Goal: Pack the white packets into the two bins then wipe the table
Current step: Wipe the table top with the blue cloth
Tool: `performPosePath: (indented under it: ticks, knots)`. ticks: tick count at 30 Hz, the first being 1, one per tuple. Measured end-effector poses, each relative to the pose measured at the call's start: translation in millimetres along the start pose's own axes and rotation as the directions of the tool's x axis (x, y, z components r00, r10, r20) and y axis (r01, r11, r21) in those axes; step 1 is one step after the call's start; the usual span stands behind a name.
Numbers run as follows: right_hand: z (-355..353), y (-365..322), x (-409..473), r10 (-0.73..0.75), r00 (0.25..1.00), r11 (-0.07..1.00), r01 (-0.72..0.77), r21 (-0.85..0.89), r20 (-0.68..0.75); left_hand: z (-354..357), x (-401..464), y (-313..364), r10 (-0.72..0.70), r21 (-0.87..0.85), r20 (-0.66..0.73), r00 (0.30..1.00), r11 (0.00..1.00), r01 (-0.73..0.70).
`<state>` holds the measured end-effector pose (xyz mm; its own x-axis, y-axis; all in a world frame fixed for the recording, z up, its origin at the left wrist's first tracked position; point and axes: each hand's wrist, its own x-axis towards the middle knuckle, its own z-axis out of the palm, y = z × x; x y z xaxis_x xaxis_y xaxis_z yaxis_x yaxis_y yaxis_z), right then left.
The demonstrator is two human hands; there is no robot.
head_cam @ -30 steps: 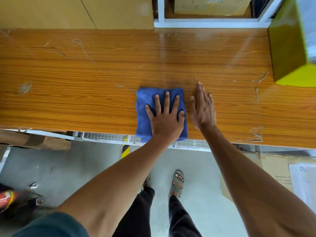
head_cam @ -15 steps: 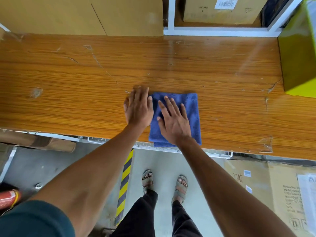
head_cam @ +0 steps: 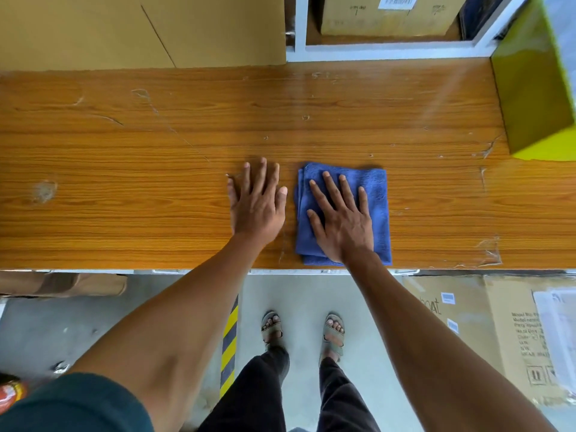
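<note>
Right hand (head_cam: pixel 341 218) is pressing the cloth (head_cam: pixel 378 194) with fingers flat and spread, left hand (head_cam: pixel 257 201) resting released on the table (head_cam: pixel 124 182); wiping likely wants even pressure, overlapping passes.

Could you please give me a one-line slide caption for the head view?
Right hand presses a folded blue cloth flat on the wooden table, left hand resting beside it.

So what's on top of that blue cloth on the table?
The person's right hand lies flat on the blue cloth, fingers spread straight. The left hand rests beside it on the bare table, not touching the cloth. Whatever lies under the cloth is covered.
</note>
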<state>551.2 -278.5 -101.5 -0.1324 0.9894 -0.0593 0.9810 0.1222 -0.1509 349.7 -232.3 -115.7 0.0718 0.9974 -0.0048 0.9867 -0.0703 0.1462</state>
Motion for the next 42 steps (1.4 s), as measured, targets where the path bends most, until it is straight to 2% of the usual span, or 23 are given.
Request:
performPosePath:
  ticks: [4, 8, 19, 27, 37, 42]
  knots:
    - [-2, 13, -24, 0.074, 0.997, 0.997, -0.074, -0.033, -0.009, 0, -13, 14, 0.103, -0.011, 0.029, 0.994, 0.995, -0.103]
    - [-3, 15, -39, 0.075, 0.997, 0.996, -0.075, -0.049, 0.011, 3, -17, 21, 0.126, -0.003, 0.052, 0.991, 0.992, -0.126]
    - [-13, 29, 25, 0.092, 0.996, 0.994, -0.092, -0.051, -0.001, 7, -13, 21, 0.117, -0.003, 0.024, 0.993, 0.993, -0.117]
    - [-3, 19, -51, 0.038, 0.999, 0.998, -0.038, -0.047, 0.002, 4, -23, 29, 0.060, -0.038, 0.056, 0.997, 0.998, -0.058]
    - [-13, 42, 46, 0.107, 0.994, 0.994, -0.107, -0.005, -0.018, 10, -22, 28, 0.054, -0.028, 0.013, 0.998, 0.998, -0.054]
    - [0, 27, -28, 0.061, 0.997, 0.998, -0.063, -0.027, -0.052, 7, -23, 29, 0.060, -0.030, 0.011, 0.998, 0.998, -0.059]
